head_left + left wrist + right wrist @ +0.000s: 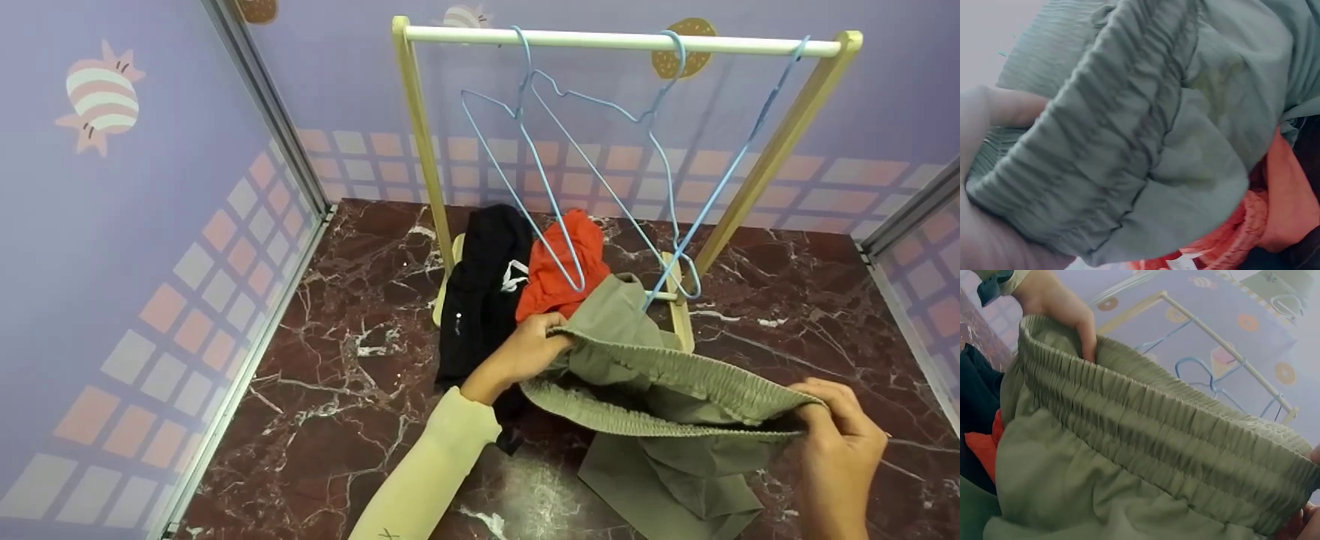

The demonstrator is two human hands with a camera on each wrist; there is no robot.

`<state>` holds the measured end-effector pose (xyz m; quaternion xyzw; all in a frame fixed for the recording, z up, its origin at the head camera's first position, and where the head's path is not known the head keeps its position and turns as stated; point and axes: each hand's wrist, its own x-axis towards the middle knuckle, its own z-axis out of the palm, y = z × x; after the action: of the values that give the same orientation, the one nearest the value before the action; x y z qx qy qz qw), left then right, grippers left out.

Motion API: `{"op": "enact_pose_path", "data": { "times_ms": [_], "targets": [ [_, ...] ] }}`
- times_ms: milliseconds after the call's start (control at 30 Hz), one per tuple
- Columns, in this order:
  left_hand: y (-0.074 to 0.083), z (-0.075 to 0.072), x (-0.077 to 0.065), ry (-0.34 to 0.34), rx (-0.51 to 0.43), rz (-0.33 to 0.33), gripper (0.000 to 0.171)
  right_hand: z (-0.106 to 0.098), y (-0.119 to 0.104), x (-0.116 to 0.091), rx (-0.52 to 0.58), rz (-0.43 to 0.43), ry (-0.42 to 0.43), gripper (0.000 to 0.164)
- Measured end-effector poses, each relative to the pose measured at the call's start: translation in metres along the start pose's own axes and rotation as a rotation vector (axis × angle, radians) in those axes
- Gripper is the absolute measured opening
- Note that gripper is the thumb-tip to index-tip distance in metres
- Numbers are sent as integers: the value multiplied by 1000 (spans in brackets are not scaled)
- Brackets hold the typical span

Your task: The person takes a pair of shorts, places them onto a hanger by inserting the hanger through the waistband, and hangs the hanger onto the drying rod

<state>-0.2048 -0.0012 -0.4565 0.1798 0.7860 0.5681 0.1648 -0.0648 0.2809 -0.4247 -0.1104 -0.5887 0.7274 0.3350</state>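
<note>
Olive-green pants point(637, 364) with a gathered elastic waistband hang between my two hands, the waist opening facing up. My left hand point(525, 351) grips the left end of the waistband, its thumb point(1016, 108) inside the opening in the left wrist view. At the other end, my right hand point(840, 427) pinches the waistband; only its fingertips point(1297, 526) show at the edge of the right wrist view. The lower part of the pants drops toward the dark marbled surface. Behind the left hand lie an orange-red garment point(566, 259) and a black garment point(480, 300) with a white drawstring.
A small wooden rack point(600, 37) with a white rail stands at the back. Three blue hangers hang from it: a left one point(551, 187), a middle one point(667, 165) and a right one point(739, 157). Purple patterned walls point(150, 225) enclose the surface.
</note>
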Motion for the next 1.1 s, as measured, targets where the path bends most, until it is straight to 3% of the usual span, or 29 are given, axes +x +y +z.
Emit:
{"op": "enact_pose_path", "data": {
  "times_ms": [233, 300, 500, 533, 633, 767, 867, 1100],
  "targets": [
    [6, -11, -3, -15, 28, 60, 12, -7, 3, 1, -201, -6, -111, 18],
    [8, -14, -5, -50, 27, 89, 16, -9, 4, 2, -231, -5, -123, 19],
    [32, -27, -23, -158, 17, 136, 22, -14, 5, 3, -332, 8, -102, 20],
    [34, -28, -25, -155, 27, 141, 21, -15, 6, 3, -351, 12, -98, 20],
    [22, -25, -20, -139, 69, 148, 20, -16, 9, 2, -405, 22, -86, 21],
    [1, -19, -10, -123, 94, 120, 39, -15, 12, 0, -418, 74, -61, 21],
    [-1, -16, -9, -83, 102, 101, 54, -13, 14, -1, -427, 106, -61, 19],
    [4, -4, -9, 6, 92, 67, 59, -13, 26, -4, -579, 134, -109, 19]
  ]
}}
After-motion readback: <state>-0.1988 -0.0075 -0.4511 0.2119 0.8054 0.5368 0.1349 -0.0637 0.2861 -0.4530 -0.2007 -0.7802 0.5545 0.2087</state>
